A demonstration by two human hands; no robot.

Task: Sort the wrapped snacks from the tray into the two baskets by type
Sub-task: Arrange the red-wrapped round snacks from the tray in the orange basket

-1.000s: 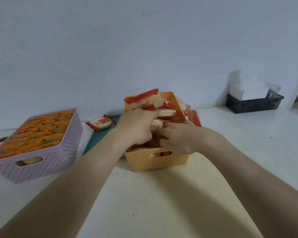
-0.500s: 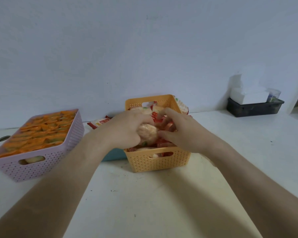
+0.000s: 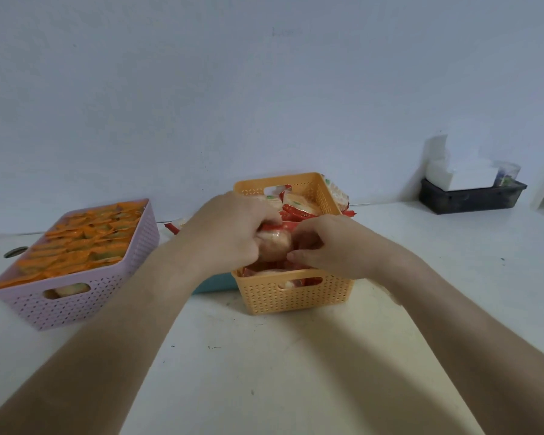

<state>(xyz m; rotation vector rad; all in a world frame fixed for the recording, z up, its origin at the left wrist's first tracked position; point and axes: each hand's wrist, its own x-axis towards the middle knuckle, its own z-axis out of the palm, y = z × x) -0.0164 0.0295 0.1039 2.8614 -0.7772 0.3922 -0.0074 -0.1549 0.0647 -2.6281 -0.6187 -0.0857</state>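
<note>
An orange basket [image 3: 291, 295] stands in the middle of the white table, filled with red-and-white wrapped snacks. Over it, my left hand [image 3: 230, 233] grips a round red-wrapped snack [image 3: 275, 244], and my right hand [image 3: 330, 244] pinches the same snack from the right. A lilac basket [image 3: 76, 304] at the left is full of orange-wrapped snacks [image 3: 82, 243]. The teal tray [image 3: 215, 282] shows only as a strip behind my left forearm. One red-wrapped snack [image 3: 173, 227] lies on it, mostly hidden.
A black bin [image 3: 471, 199] with white tissue boxes stands at the back right by the wall. A further snack [image 3: 338, 193] leans outside the orange basket's far right rim. A dark round hole [image 3: 15, 252] is in the table at far left.
Both hands have pressed the lifted stack of snacks down into the orange basket. They now close together on a single round snack near the basket's front.
</note>
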